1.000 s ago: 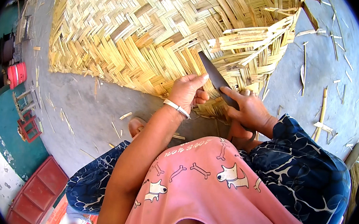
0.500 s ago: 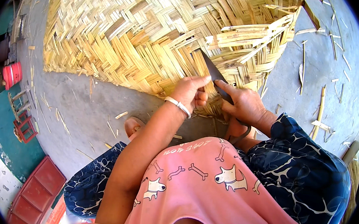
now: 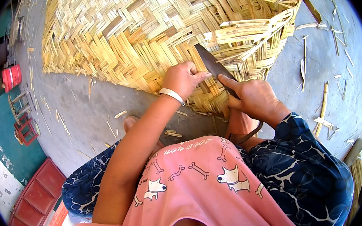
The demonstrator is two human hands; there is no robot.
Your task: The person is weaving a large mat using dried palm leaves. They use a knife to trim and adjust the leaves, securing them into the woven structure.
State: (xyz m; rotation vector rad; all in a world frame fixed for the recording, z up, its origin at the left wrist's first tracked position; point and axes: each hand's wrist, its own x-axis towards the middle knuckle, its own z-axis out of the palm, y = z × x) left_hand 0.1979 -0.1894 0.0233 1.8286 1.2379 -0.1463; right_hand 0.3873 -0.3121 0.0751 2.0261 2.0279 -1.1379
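My right grip (image 3: pixel 256 98) is wrapped around the lower end of a dark, flat, pointed metal knife (image 3: pixel 216 66), its forefinger stretched along the blade. The blade slants up and to the left, its tip over the weave. My left grip (image 3: pixel 179 80) sits just left of it, fingers curled and thumb reaching toward the blade beside the pale yellow strips; I cannot tell whether it pinches one. A white band (image 3: pixel 172 95) circles my left wrist.

Under the blade spreads a large straw-coloured mat of flat woven strips (image 3: pixel 102 22), its near edge just in front of me and its far side running out of view. On its right side, loose strip ends (image 3: pixel 241 34) lie across the weave.

The mat lies on a smooth grey floor (image 3: pixel 99 101), where thin, dry, pale scraps (image 3: pixel 324 107) are scattered on both sides. Farther left stand a small red frame (image 3: pixel 26 129), a round red container (image 3: pixel 11 77) and, lower down, a dark red panelled piece (image 3: pixel 39 193).
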